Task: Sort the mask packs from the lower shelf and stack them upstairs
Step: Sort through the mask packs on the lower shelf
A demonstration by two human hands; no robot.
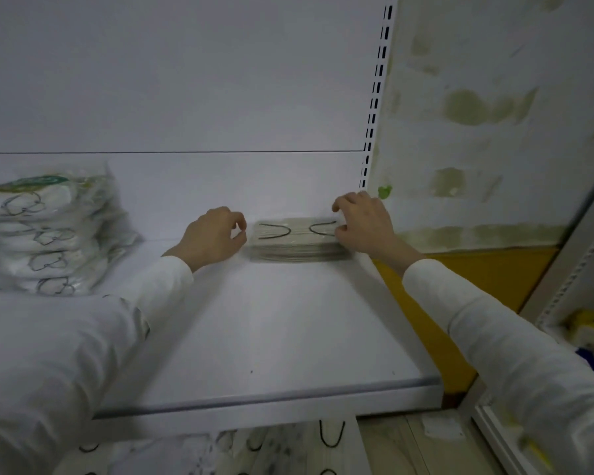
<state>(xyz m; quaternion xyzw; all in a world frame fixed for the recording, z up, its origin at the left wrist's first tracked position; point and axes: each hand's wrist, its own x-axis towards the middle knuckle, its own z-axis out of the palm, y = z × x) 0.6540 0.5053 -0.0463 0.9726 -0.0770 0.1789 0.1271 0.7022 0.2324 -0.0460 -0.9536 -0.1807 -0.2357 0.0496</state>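
The fingers [341, 201] of the right hand [364, 224] are curled over the right end of the beige mask stack [295, 242], with the thumb pressed on its top edge, so that end is gripped. The left hand [213, 234] is held just beside the left end of the stack. Its fingers are curled in with the thumb near the forefinger, and nothing is seen between them. A narrow gap seems to be left to the packs.

The beige mask stack is set flat on the upper shelf [271, 323] at about 1 o'clock, against the back panel and close to the slotted upright [374, 97]. A taller pile of white mask packs [45, 234] is kept well apart at 9 o'clock.

The step in hand is judged to be the squaring of a sorted stack just placed upstairs. More loose mask packs [254, 447] are seen below the shelf lip at 6 o'clock, so the task is judged unfinished. For the next move, the stack is to be let go without being skewed, and both hands are to be brought down to 6 o'clock for further packs of one kind.
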